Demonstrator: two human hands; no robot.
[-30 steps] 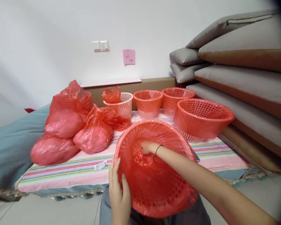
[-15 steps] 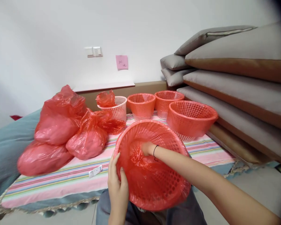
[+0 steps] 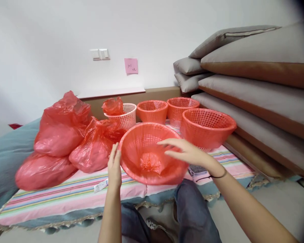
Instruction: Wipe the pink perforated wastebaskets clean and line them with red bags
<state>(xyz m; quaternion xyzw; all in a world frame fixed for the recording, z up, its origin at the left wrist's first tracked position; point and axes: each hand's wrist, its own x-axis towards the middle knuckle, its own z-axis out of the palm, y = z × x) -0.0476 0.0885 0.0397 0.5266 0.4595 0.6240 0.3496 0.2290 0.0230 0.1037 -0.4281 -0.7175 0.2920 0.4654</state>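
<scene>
A plastic basket (image 3: 131, 135) lined with a red plastic bag (image 3: 150, 161) sits tilted toward me at the front of the striped cloth. The bag's gathered bottom shows inside it. My left hand (image 3: 114, 165) is at the basket's left rim with its fingers stretched out along the outside. Over the right side of the opening, my right hand (image 3: 184, 151) is spread and slightly blurred, with nothing in it. A black band circles the right wrist.
Behind stand several baskets covered in red bags, one nearby (image 3: 207, 130), and a pale basket (image 3: 128, 119). Filled red bags (image 3: 63, 128) lie on the left. Grey cushions (image 3: 253, 77) are stacked on the right. A small white packet (image 3: 100, 186) lies on the striped cloth (image 3: 66, 199).
My right hand has come out of the lined basket and opened above its right side. The basket has moved away from my lap onto the cloth, my left hand following its rim.
</scene>
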